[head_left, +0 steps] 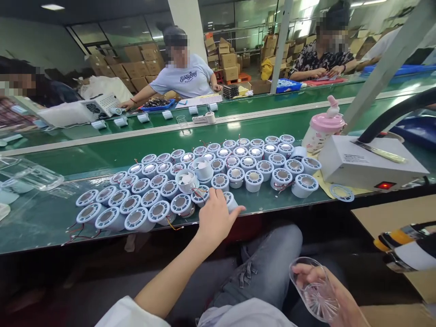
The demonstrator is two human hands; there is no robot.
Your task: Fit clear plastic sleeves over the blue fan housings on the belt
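My left hand (217,215) is at the front edge of the bench, its fingers bent around a light-blue round fan housing (230,200) and its thumb pointing to the right. Part of that housing is hidden behind the hand. Low on the right, my right hand (335,290) holds a clear plastic cup (315,290), tilted, with a ribbed base. Rows of similar light-blue housings (158,211) with round metal centres stand on the bench, several with thin wires. Among them, two units (187,180) show white fan blades.
On the right stand a white box with a lit red switch (371,163), a pink-lidded cup (323,129) and a blue ring (341,192). Clear plastic parts (34,175) lie left. Behind runs a green conveyor (238,119); co-workers (190,75) sit beyond it.
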